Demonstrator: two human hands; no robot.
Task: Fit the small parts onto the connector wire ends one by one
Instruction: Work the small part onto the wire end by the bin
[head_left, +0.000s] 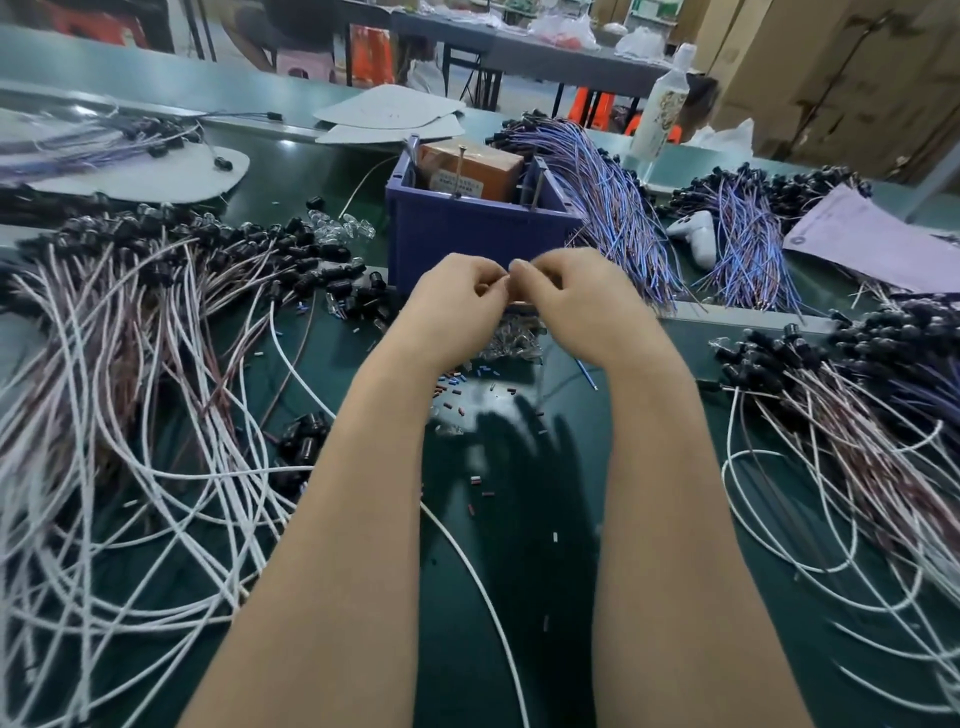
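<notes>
Small parts (511, 338), a glassy clear heap, lie just before the boxy blue plastic bin (467, 244); there too, left hand (457, 306) and right hand (576, 306) curl tight, fingertips meeting, pinching a tiny piece, mostly hidden.

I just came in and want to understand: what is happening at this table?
A person's left hand and right hand meet before a blue bin, pinching a small piece between them; it is too small to identify. Wire bundles with black caps lie on both sides, and tiny loose parts are scattered on the green table.
</notes>
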